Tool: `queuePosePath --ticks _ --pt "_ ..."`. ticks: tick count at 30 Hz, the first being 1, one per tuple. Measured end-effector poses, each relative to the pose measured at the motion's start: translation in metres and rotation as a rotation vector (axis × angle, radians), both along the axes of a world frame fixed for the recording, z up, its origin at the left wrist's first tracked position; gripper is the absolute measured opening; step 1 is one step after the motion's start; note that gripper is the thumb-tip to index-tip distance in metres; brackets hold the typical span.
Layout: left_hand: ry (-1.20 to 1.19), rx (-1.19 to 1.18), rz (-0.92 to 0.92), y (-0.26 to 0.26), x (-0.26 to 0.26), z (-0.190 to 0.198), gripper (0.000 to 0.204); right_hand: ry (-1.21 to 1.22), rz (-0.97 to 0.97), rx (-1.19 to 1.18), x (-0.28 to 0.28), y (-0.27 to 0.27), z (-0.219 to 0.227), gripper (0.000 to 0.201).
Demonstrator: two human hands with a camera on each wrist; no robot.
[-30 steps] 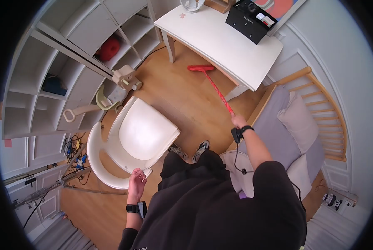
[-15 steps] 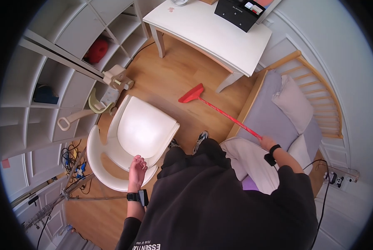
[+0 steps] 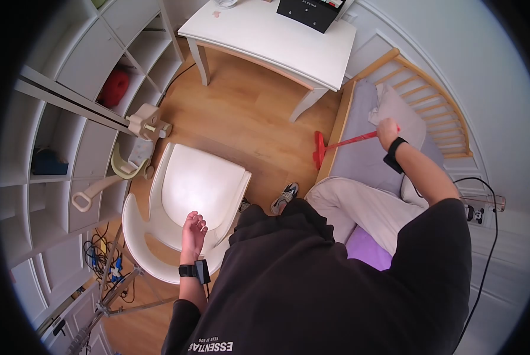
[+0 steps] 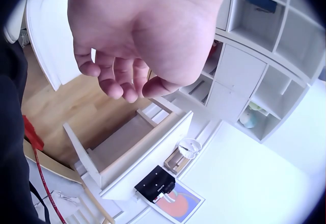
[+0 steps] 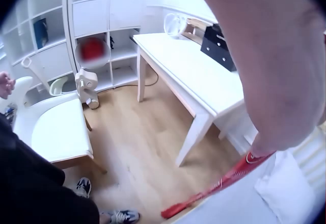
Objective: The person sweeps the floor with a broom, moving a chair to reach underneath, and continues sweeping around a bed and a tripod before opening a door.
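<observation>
My right hand (image 3: 388, 135) grips the upper end of a red broom (image 3: 351, 141) over the bed. The broom slants across the wooden bed rail, its red head (image 3: 319, 150) close to the floor beside the bed's side. In the right wrist view the handle (image 5: 232, 177) runs down and left from my grip, partly hidden by the hand. My left hand (image 3: 194, 232) hangs over the front of the white chair (image 3: 197, 186), fingers loosely curled; the left wrist view shows the left hand (image 4: 142, 35) holding nothing.
A white desk (image 3: 265, 44) with a black box (image 3: 309, 13) stands ahead. The bed (image 3: 359, 106) with a pillow (image 3: 398, 112) lies right. At left are white shelves (image 3: 16, 204), a beige toy stand (image 3: 144, 121), tangled cables (image 3: 102, 254) and a tripod (image 3: 136, 272).
My right hand has moved up and right over the bed, drawing the broom's head from the open floor to the bedside. The left hand stays loosely curled near the chair; the view has shifted.
</observation>
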State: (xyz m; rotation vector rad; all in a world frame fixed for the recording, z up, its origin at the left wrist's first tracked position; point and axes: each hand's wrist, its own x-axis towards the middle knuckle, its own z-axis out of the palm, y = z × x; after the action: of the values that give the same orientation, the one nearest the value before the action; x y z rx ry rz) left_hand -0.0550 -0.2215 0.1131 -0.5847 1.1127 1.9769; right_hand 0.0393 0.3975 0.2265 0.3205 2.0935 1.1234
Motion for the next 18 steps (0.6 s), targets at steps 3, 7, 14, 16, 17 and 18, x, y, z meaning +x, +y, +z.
queuePosePath --ticks 3,7,14,16,17,18 --pt "-0.002 -0.013 0.015 -0.008 0.001 -0.002 0.019 -0.080 -0.039 0.038 -0.036 -0.021 -0.031 0.015" --pt "-0.011 -0.017 0.036 -0.019 0.006 0.000 0.019 -0.007 -0.193 0.045 -0.048 -0.046 -0.026 0.014" --pt "0.062 -0.413 0.166 -0.089 0.013 -0.045 0.016 0.278 -0.283 -0.057 0.013 -0.029 0.001 0.014" --pt "0.064 -0.596 0.201 -0.108 0.011 -0.064 0.015 0.304 -0.332 -0.101 0.031 -0.026 0.005 0.014" --pt "0.065 -0.599 0.197 -0.114 0.007 -0.072 0.015 0.357 -0.297 -0.141 0.039 -0.030 0.013 0.016" --pt "0.087 -0.676 0.171 -0.119 0.003 -0.077 0.015 0.411 -0.264 -0.181 0.047 -0.036 0.022 0.018"
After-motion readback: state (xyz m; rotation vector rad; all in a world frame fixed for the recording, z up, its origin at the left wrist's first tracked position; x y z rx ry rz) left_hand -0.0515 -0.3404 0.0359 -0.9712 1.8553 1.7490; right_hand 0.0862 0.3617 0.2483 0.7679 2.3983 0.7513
